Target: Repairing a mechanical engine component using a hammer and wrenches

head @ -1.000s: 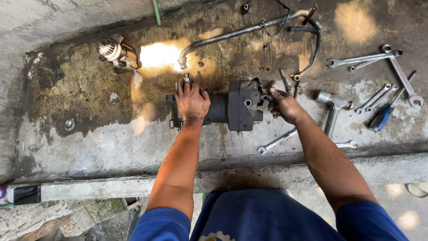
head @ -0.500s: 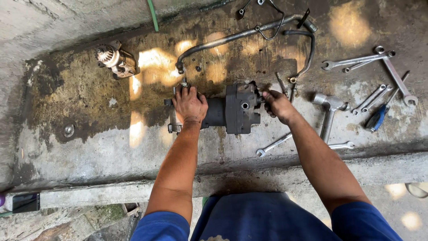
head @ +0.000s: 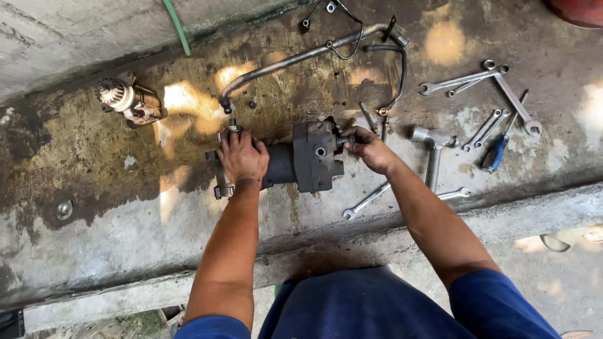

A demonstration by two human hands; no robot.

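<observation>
Left hand point(head: 242, 158) clamped over dark housing point(head: 301, 162), right hand point(head: 370, 149) fingers pinched at its end, wrench point(head: 365, 201) just below.

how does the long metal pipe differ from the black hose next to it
The metal pipe is grey, long and nearly straight, bent only at its left end; the black hose is dark, shorter and curves in an arc. The pipe runs mostly left to right, the hose mostly up and down. Both lie on the stained concrete slab, untouched by either hand.

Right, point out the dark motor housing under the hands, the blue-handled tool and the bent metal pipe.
dark motor housing point(head: 314, 157): head view, on its blocky right end.
blue-handled tool point(head: 493, 154): head view, on the blue grip.
bent metal pipe point(head: 295, 59): head view, midway along the long tube.
</observation>
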